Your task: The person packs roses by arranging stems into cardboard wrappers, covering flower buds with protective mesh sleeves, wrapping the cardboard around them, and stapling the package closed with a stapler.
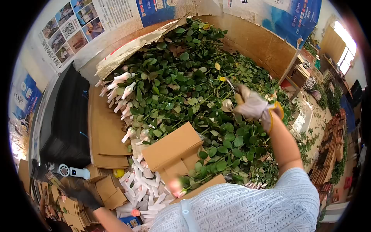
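My right hand [253,106], in a pale work glove with a yellow cuff, is closed round a small tool with a curved metal blade [230,84], above a large heap of leafy green stems [174,89]. My left hand [83,197], in a dark glove, reaches out at the lower left beside folded cardboard pieces [77,218]. Motion blurs its fingers, and whether they hold anything is unclear. A pink rose [176,186] is blurred close to my body. White-sleeved flower heads [123,91] line the heap's left side.
An open cardboard box [174,149] lies on the stems in front of me. Loose white sleeves [145,185] are piled at its left. A stack of black sheets [65,123] and a small white fan [73,171] are farther left. Cardboard walls [255,46] border the heap.
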The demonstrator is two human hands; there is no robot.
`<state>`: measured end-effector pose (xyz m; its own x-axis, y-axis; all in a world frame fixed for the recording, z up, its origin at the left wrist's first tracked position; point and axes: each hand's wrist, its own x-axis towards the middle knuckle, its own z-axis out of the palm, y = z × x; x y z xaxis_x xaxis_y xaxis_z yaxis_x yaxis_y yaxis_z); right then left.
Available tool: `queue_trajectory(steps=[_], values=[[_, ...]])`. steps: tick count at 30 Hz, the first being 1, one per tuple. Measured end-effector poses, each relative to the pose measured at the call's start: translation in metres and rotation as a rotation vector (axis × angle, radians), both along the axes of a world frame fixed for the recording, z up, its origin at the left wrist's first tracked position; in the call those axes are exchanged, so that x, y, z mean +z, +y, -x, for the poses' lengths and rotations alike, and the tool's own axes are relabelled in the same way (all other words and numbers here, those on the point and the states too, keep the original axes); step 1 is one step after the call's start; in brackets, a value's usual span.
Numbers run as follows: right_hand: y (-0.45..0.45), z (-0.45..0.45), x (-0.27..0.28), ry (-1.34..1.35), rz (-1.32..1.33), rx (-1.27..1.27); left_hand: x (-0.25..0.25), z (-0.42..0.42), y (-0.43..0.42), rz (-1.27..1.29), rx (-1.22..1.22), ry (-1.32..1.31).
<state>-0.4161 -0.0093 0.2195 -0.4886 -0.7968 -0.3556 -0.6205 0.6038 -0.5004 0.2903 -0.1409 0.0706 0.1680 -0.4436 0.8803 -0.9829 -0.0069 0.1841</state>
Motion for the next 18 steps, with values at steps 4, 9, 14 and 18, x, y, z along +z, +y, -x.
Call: queue_trajectory(steps=[4, 9, 14, 18], values=[[-0.067, 0.076, -0.049, 0.579, -0.141, 0.109, 0.022, -0.117, 0.003, 0.176, 0.557, -0.176], [-0.133, 0.116, -0.082, 0.754, -0.438, 0.299, 0.042, -0.115, -0.033, -0.373, 0.750, 0.573], [-0.156, 0.124, -0.080, 0.768, -0.571, 0.319, 0.093, -0.008, -0.044, -0.209, 0.368, 0.387], [-0.161, 0.130, -0.093, 0.796, -0.433, 0.196, 0.101, 0.034, -0.043, 0.098, -0.009, 0.141]])
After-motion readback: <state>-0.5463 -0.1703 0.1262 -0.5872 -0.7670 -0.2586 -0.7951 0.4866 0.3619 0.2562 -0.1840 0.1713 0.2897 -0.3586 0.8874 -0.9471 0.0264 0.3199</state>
